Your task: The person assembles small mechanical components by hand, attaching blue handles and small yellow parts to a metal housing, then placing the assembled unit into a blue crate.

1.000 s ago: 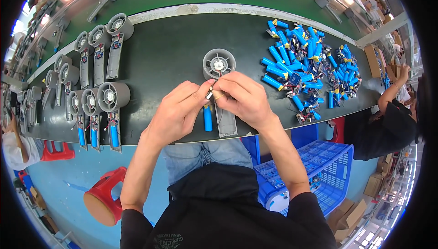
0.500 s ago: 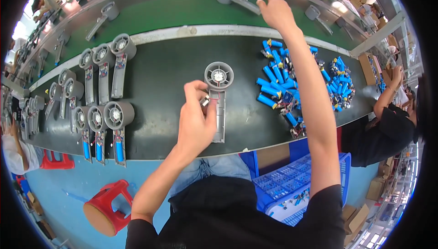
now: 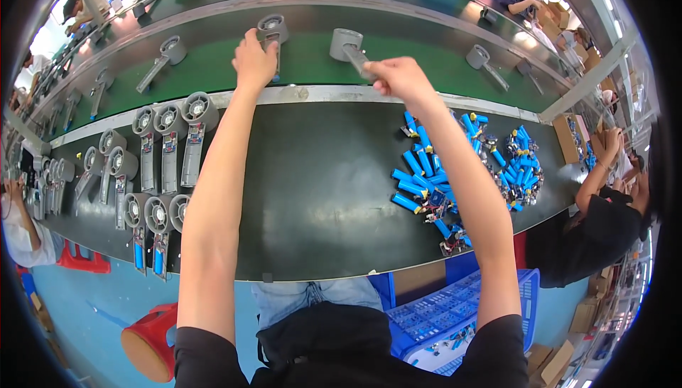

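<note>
Right hand point(image 3: 403, 81) pinches grey fan housing point(image 3: 347, 43) by handle on green conveyor belt point(image 3: 312, 68); left hand point(image 3: 254, 62) at second fan unit point(image 3: 273, 27) there (grip or release unclear). On desk point(image 3: 312, 175): two front units point(image 3: 157, 214) have batteries point(image 3: 158, 254) fitted, rear units point(image 3: 168, 119) show none; blue battery packs point(image 3: 419, 162) lie heaped, uninstalled.

– What stands below the near edge of the tabletop point(image 3: 312, 224)?

– A red stool point(image 3: 145, 352) with a tan seat, left of the middle, and a second stool point(image 3: 89, 256), red too, by the left corner, both on the blue floor point(image 3: 71, 288); right of the middle, a blue crate point(image 3: 426, 317) with lattice sides

– And around the right end?

– A cardboard box point(image 3: 566, 141) near the far right corner, a slanting metal post point(image 3: 593, 79) beside that corner, a person in black point(image 3: 590, 235) at the near edge, an open carton point(image 3: 558, 363) lower down
</note>
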`<action>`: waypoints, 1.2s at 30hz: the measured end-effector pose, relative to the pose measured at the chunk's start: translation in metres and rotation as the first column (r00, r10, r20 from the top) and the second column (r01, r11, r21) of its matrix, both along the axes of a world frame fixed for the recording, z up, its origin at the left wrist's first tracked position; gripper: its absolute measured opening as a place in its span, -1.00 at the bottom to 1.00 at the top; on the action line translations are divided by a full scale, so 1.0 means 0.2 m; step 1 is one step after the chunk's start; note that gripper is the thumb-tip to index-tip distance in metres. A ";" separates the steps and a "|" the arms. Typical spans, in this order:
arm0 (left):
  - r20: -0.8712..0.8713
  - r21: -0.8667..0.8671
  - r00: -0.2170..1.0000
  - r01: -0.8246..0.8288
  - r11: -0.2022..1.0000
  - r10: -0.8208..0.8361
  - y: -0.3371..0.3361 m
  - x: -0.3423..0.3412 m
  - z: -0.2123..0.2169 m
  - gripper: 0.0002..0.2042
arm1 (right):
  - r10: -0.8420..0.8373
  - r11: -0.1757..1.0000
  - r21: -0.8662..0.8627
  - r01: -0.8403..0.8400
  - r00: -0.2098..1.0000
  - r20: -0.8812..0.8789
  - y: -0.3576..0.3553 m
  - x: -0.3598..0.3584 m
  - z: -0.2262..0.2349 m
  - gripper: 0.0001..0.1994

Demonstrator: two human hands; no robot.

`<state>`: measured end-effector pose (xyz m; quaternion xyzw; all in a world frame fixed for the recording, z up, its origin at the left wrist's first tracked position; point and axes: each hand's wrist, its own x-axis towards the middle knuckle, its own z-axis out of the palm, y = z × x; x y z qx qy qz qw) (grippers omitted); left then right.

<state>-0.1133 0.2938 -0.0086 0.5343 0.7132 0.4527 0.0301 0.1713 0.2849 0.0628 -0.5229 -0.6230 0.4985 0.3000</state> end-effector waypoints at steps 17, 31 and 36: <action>0.058 0.086 0.864 0.495 0.864 -0.501 -1.06 0.60 0.06 -0.46 | -0.497 0.651 0.724 -0.229 0.591 0.635 -0.51 0.67 -0.03 -0.75; 0.040 0.097 0.835 0.543 0.834 -0.549 -1.05 0.58 0.06 -0.54 | -0.218 0.645 0.665 -0.377 0.743 0.632 -0.53 0.73 0.02 -0.74; 0.039 0.074 0.854 0.515 0.854 -0.518 -1.06 0.57 0.05 -0.58 | -0.292 0.696 0.531 -0.484 0.485 0.824 -0.49 0.73 -0.02 -0.74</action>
